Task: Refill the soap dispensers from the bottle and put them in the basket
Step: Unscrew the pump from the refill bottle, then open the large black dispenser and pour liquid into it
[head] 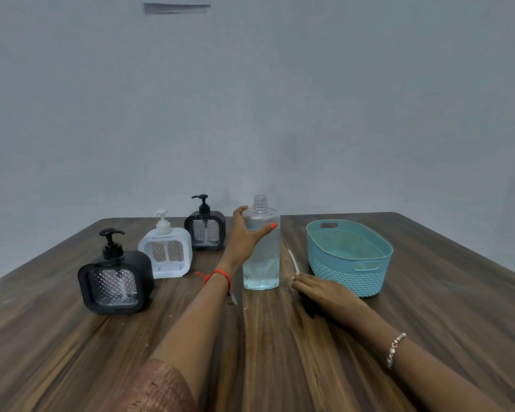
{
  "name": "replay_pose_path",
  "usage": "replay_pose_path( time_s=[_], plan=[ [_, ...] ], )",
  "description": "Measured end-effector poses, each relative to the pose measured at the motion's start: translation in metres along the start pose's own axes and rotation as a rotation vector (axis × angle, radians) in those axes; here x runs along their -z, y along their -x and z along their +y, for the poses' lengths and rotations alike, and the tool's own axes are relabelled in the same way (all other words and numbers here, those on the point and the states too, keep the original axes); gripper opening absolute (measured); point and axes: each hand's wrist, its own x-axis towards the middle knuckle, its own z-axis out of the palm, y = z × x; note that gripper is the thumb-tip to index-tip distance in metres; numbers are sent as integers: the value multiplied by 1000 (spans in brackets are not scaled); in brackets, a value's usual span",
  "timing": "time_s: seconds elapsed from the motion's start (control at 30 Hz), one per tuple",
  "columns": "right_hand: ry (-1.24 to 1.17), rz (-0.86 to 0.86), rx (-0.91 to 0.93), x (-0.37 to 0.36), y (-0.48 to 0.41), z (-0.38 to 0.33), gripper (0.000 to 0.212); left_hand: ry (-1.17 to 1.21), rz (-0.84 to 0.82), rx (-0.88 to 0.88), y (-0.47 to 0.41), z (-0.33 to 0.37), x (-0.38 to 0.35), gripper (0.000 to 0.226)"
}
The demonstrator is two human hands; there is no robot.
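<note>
Here our left hand [241,237] wrapped the uncapped clear plastic bottle [262,272]; right hand [321,289] clutched its white-tubed black pump [293,260]; we judged an upright lift safest.

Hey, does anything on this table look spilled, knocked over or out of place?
Nothing is spilled or tipped. The one odd thing: the clear bottle, gripped by the left hand, stands open with no cap. A pump, white tube pointing up, is in the right hand beside the basket.
</note>
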Motion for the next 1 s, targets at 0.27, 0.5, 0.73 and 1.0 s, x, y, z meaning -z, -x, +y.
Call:
replay_pose_path(
  time_s=[0.27,0.5,0.73,1.0],
  plan=[
    [-145,29,-91,5,1,0,53,-20,2,10,2,2,-1,80],
    [-243,-49,-180,14,-11,6,60,-50,6,39,4,7,-1,84],
    [-382,49,-224,28,-20,2,46,-69,5,-3,16,11,-2,72],
    [-582,237,-237,47,-42,-36,25,-186,4,72,33,6,28,91]
  ],
)
